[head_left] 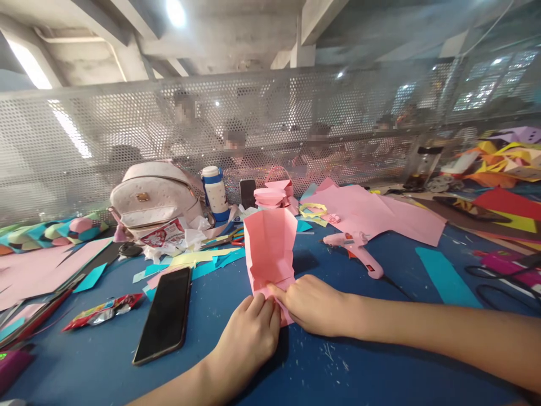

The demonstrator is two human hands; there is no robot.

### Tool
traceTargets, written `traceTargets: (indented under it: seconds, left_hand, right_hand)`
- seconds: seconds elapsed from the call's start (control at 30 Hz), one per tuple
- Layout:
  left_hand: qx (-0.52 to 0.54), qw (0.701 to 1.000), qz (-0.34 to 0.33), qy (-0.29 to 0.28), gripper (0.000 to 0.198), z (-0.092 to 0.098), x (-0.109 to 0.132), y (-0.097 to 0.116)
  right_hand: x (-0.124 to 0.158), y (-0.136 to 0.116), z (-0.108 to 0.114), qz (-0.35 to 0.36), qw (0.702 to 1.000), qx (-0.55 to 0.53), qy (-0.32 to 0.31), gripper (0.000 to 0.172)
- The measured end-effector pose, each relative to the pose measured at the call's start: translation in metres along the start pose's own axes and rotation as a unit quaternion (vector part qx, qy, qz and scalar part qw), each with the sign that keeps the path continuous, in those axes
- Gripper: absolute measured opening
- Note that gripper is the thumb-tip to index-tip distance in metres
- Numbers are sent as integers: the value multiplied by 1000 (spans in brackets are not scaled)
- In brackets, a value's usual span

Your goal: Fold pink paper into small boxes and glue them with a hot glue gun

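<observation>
A folded pink paper box [270,239] stands on the blue table in front of me, its tall back panel upright and its near end low. My left hand [252,326] has its fingers curled over the near edge of the paper. From the right, my right hand [315,304] reaches in with the index finger pressed onto the inner fold and the other fingers curled at the side. Both hands touch the pink paper close together, and part of its near flap is hidden under them. A pink glue gun [355,251] lies to the right of the box.
Left of my hands lie a black phone [164,316] and a snack wrapper [103,310]. Behind stand a white backpack [156,194], a bottle [214,194] and folded pink paper pieces [273,194]. Pink sheets [380,211] and a blue strip [447,276] lie right. A perforated screen [262,107] closes the back.
</observation>
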State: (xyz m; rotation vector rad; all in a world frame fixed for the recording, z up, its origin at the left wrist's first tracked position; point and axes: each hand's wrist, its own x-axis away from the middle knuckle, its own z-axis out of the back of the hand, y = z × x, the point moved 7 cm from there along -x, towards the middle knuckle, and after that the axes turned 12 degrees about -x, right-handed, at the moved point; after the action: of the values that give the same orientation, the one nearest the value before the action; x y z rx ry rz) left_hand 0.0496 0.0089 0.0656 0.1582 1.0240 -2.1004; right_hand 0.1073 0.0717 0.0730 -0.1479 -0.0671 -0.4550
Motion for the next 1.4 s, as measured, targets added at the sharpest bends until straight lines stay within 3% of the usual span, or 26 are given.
traceTargets:
  seconds: [0.43,0.8,1.17,1.4]
  left_hand:
    - [-17,1000,-11,5,18,1,0,1]
    - [-3,1000,-13,-12,17,-2,1,1]
    - [13,1000,0,0,16,-1,1,-1]
    - [30,1000,6,0,12,1,2,-3]
  right_hand:
    - [-23,-2,-1,21,999,-25,-12,40]
    - [-8,-3,3,-4,999,-51,7,26]
    - [10,3,-14,-20,998,66,-14,63]
    - [31,6,-6,19,1000,6,18,69]
